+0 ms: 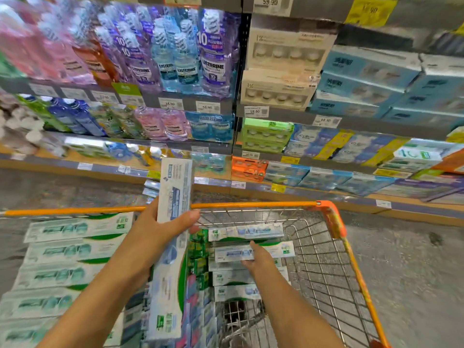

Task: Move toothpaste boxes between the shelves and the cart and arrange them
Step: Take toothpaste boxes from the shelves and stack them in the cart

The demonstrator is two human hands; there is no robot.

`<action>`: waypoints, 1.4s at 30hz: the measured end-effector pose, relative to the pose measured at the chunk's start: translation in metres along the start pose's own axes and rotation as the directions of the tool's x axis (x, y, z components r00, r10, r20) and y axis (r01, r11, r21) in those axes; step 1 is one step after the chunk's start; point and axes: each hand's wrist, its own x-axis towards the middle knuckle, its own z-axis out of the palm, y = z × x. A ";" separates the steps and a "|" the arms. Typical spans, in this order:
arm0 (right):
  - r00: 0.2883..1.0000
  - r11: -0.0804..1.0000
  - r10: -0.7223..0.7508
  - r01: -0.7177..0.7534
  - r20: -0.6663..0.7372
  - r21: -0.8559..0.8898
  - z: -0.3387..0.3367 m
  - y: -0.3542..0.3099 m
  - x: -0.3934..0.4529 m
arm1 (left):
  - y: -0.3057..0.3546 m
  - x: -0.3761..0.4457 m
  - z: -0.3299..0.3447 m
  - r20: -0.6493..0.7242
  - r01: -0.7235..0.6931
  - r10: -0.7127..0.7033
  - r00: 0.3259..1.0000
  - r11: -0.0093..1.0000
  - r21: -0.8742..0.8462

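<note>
My left hand [163, 222] wraps 1 long box [173, 247] near its middle, above the cart [334, 217], its long axis running from me toward the shelves [226, 187]. It looks light, stiff cardboard, slick, so I judge a mid-length hold best. My right hand [256, 257] rests fingers on another box [253, 252] lying crosswise by the cart's far edge; whether it pinches it I cannot tell

There is only one view, from the person's head. The wide-angle camera looks forward and down into the orange-rimmed wire shopping cart [326, 247], which is very near, and faces the store shelves of boxes and bottles [251, 111] just behind it.
</note>
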 end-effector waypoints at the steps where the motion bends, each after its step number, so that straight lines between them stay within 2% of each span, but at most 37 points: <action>1: 0.999 1.000 -0.019 0.018 0.045 0.005 0.001 0.002 0.007 | -0.003 0.003 0.001 0.003 0.009 -0.009 1.000 1.000 0.004; 3: 0.995 0.998 -0.049 0.053 0.088 -0.037 0.004 0.000 0.019 | -0.009 0.006 0.004 0.018 0.031 -0.031 0.999 0.999 0.008; 5: 0.996 0.997 0.001 0.006 0.084 -0.082 0.008 -0.007 0.027 | -0.015 0.009 0.007 0.019 0.038 -0.038 0.999 0.999 -0.009; 8: 0.984 0.987 0.064 -0.038 0.167 -0.154 0.008 -0.006 0.033 | -0.020 0.012 0.009 -0.002 0.051 -0.051 0.999 0.999 -0.018; 11: 0.953 0.933 0.151 -0.049 0.262 -0.358 -0.002 -0.009 -0.003 | -0.021 0.011 0.011 -0.030 0.063 -0.064 0.998 0.998 -0.019; 12: 0.954 0.886 0.147 -0.011 0.260 -0.463 -0.004 -0.013 -0.020 | -0.020 0.010 0.012 -0.034 0.063 -0.063 0.997 0.998 -0.009; 14: 0.962 0.808 0.013 0.151 0.274 -0.570 -0.002 -0.021 -0.061 | -0.018 0.008 0.015 -0.036 0.063 -0.062 0.997 0.998 0.014; 15: 0.926 0.808 -0.061 0.265 0.373 -0.526 0.000 -0.025 -0.086 | -0.017 0.007 0.016 -0.032 0.059 -0.058 0.998 0.998 0.018; 17: 0.770 0.861 -0.109 0.389 0.629 -0.327 0.000 -0.031 -0.142 | -0.017 0.005 0.021 0.011 0.032 -0.032 0.999 0.998 0.050; 18: 0.718 0.856 -0.116 0.423 0.686 -0.298 0.000 -0.034 -0.169 | -0.018 0.004 0.026 0.061 0.010 -0.015 0.998 0.996 0.088; 19: 0.695 0.821 -0.135 0.478 0.706 -0.313 0.000 -0.037 -0.192 | -0.018 0.003 0.032 0.119 -0.015 0.000 0.993 0.992 0.125; 21: 0.700 0.707 -0.234 0.599 0.675 -0.376 0.000 -0.037 -0.211 | -0.018 0.000 0.046 0.208 -0.070 0.030 0.978 0.979 0.190; 23: 0.727 0.657 -0.329 0.635 0.603 -0.407 -0.003 -0.035 -0.214 | -0.020 0.001 0.057 0.280 -0.122 0.050 0.959 0.962 0.245; 26: 0.779 0.763 -0.362 0.563 0.511 -0.317 -0.012 -0.028 -0.204 | -0.020 0.002 0.062 0.375 -0.134 0.004 0.927 0.937 0.322; 29: 0.875 0.896 -0.298 0.394 0.382 -0.203 -0.023 -0.021 -0.164 | -0.024 0.003 0.054 0.355 -0.067 -0.084 0.931 0.917 0.393; 31: 0.943 0.972 -0.187 0.219 0.277 -0.089 -0.030 -0.015 -0.123 | -0.025 0.002 0.044 0.279 -0.008 -0.088 0.956 0.946 0.324; 34: 0.989 0.994 -0.035 0.020 0.145 0.105 -0.041 -0.004 -0.067 | -0.030 0.000 0.024 0.228 0.030 -0.091 0.969 0.966 0.256; 36: 0.994 0.987 0.003 -0.020 0.107 0.160 -0.044 0.002 -0.041 | -0.034 -0.001 0.014 0.227 0.032 -0.093 0.969 0.965 0.260; 42: 1.000 0.996 -0.007 0.007 0.007 0.091 -0.037 0.019 -0.009 | -0.048 -0.002 -0.005 0.195 0.034 -0.080 0.978 0.973 0.226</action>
